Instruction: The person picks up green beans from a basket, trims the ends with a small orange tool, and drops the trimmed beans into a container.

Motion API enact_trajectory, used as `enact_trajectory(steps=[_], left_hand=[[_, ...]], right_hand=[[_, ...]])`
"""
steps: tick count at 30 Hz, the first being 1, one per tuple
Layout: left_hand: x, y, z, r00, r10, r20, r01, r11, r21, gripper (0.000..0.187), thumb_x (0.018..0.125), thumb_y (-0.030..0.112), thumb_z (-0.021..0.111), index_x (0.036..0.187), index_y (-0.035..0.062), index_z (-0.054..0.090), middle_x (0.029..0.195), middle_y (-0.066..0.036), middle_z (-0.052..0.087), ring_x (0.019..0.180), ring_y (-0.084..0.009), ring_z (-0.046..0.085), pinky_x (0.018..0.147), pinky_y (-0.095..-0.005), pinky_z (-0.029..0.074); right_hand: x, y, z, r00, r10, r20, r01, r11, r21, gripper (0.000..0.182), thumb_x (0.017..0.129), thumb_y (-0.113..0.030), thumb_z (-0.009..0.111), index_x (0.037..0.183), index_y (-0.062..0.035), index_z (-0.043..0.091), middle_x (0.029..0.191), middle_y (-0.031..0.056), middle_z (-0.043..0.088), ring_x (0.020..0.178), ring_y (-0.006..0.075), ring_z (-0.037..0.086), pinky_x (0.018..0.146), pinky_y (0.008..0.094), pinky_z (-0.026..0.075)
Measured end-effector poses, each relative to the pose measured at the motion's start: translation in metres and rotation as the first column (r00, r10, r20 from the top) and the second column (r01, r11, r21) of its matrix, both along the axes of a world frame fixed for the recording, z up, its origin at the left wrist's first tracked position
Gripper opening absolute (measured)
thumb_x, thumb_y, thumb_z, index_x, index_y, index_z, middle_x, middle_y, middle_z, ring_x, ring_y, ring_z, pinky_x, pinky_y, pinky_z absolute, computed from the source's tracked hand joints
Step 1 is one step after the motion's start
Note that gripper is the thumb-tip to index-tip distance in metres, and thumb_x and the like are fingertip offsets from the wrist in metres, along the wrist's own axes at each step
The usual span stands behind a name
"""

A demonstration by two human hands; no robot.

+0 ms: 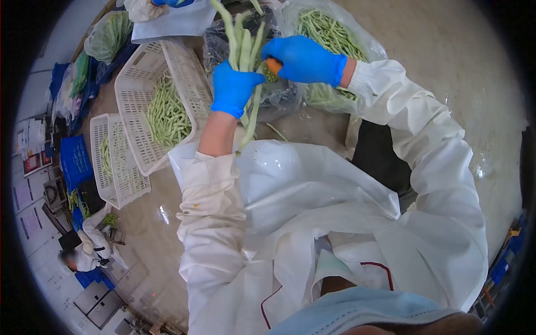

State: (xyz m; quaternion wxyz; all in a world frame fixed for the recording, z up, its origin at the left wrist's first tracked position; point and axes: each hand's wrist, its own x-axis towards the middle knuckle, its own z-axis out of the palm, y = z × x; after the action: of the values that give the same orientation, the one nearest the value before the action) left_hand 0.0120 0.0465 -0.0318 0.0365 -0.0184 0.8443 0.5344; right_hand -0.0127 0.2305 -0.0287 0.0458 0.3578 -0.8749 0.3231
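Observation:
My left hand (233,89), in a blue glove, is closed round a bunch of long flat green beans (244,51). Their ends stick out above the fist, and a few hang below it. Just to the right, my gloved right hand (308,59) has its fingers curled round a small orange object (273,65), whose kind I cannot make out. Beneath both hands lies a dark plastic bag (282,95) with some green pieces in it. Beside it, a clear plastic bag (375,47) holds many more green beans (324,32).
Left of my hands, a large white plastic crate (131,109) holds cut-looking bean pieces (167,111). A smaller white crate (131,187) adjoins it. A white apron (301,173) covers my lap. Another person (92,243) sits far left; a co-worker's gloved hand (174,2) shows at the top.

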Motion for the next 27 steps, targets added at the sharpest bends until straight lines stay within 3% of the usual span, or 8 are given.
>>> enact_trajectory(steps=[4,7,10,14,17,21,25,27], left_hand=[[0.007,0.006,0.013,0.991,0.115,-0.066,-0.083,0.924,0.374,0.033,0.060,-0.002,0.071,0.091,-0.0003,0.060,0.081,-0.006,0.060,0.069,-0.0150,0.058,0.060,-0.0272,0.047],[0.002,-0.004,0.028,0.970,0.224,-0.092,-0.137,0.820,0.555,0.029,0.062,-0.006,0.068,0.089,-0.0007,0.059,0.081,-0.007,0.058,0.070,-0.0163,0.057,0.061,-0.0281,0.047],[-0.015,-0.051,0.045,0.906,0.383,-0.183,-0.176,0.732,0.658,0.028,0.065,-0.007,0.066,0.091,-0.0024,0.058,0.083,-0.008,0.059,0.070,-0.0181,0.057,0.063,-0.0278,0.047],[-0.025,-0.109,0.051,0.786,0.582,-0.206,-0.269,0.623,0.735,0.028,0.067,-0.007,0.065,0.094,-0.0043,0.057,0.084,-0.010,0.059,0.071,-0.0189,0.057,0.062,-0.0284,0.047],[-0.026,-0.112,0.042,0.809,0.559,-0.180,-0.239,0.594,0.768,0.030,0.068,-0.006,0.065,0.097,-0.0063,0.056,0.083,-0.012,0.058,0.068,-0.0187,0.056,0.061,-0.0278,0.047],[-0.024,-0.080,0.029,0.906,0.391,-0.161,-0.156,0.663,0.732,0.029,0.070,-0.005,0.065,0.096,-0.0056,0.055,0.079,-0.011,0.057,0.066,-0.0184,0.056,0.059,-0.0272,0.046],[-0.026,-0.069,0.029,0.881,0.452,-0.137,-0.194,0.610,0.768,0.025,0.069,-0.003,0.066,0.091,-0.0040,0.055,0.077,-0.010,0.056,0.063,-0.0183,0.055,0.058,-0.0273,0.046],[-0.028,-0.084,0.034,0.825,0.549,-0.138,-0.260,0.584,0.769,0.023,0.069,-0.003,0.066,0.089,-0.0028,0.055,0.076,-0.010,0.056,0.061,-0.0184,0.055,0.057,-0.0274,0.046]], right_hand=[[-0.004,-0.004,0.010,0.668,0.189,0.720,0.313,0.806,-0.503,0.019,0.077,-0.012,0.052,0.091,-0.0021,0.061,0.076,0.0128,0.061,0.063,0.0198,0.058,0.062,0.0337,0.048],[-0.003,0.001,-0.023,0.529,0.222,0.819,0.213,0.900,-0.382,0.021,0.074,-0.015,0.053,0.088,0.0000,0.061,0.074,0.0145,0.060,0.062,0.0198,0.058,0.062,0.0342,0.047],[-0.003,0.014,-0.108,0.869,0.385,0.310,-0.479,0.813,0.332,0.018,0.066,-0.012,0.054,0.075,-0.0017,0.066,0.077,0.0184,0.063,0.063,0.0336,0.060,0.061,0.0397,0.049],[0.011,0.025,-0.138,0.900,0.238,0.365,-0.415,0.723,0.552,0.017,0.063,-0.015,0.055,0.072,-0.0036,0.066,0.072,0.0183,0.062,0.069,0.0373,0.059,0.066,0.0445,0.047],[-0.009,0.010,-0.098,0.959,0.116,0.260,-0.173,0.962,0.212,0.045,0.066,-0.013,0.057,0.110,-0.0062,0.058,0.107,0.0196,0.057,0.090,0.0351,0.058,0.079,0.0409,0.047],[0.027,-0.035,0.012,0.919,0.044,0.392,0.112,0.923,-0.368,0.041,0.077,-0.016,0.054,0.118,-0.0076,0.054,0.107,0.0133,0.059,0.091,0.0233,0.059,0.083,0.0343,0.046],[-0.005,-0.028,-0.013,0.445,0.420,0.791,0.082,0.860,-0.503,0.032,0.087,-0.019,0.049,0.116,-0.0060,0.056,0.104,0.0075,0.060,0.089,0.0149,0.058,0.081,0.0274,0.047],[-0.017,-0.019,-0.017,0.589,0.258,0.766,0.034,0.939,-0.342,0.029,0.086,-0.017,0.050,0.111,-0.0043,0.058,0.099,0.0079,0.061,0.088,0.0132,0.059,0.078,0.0256,0.048]])
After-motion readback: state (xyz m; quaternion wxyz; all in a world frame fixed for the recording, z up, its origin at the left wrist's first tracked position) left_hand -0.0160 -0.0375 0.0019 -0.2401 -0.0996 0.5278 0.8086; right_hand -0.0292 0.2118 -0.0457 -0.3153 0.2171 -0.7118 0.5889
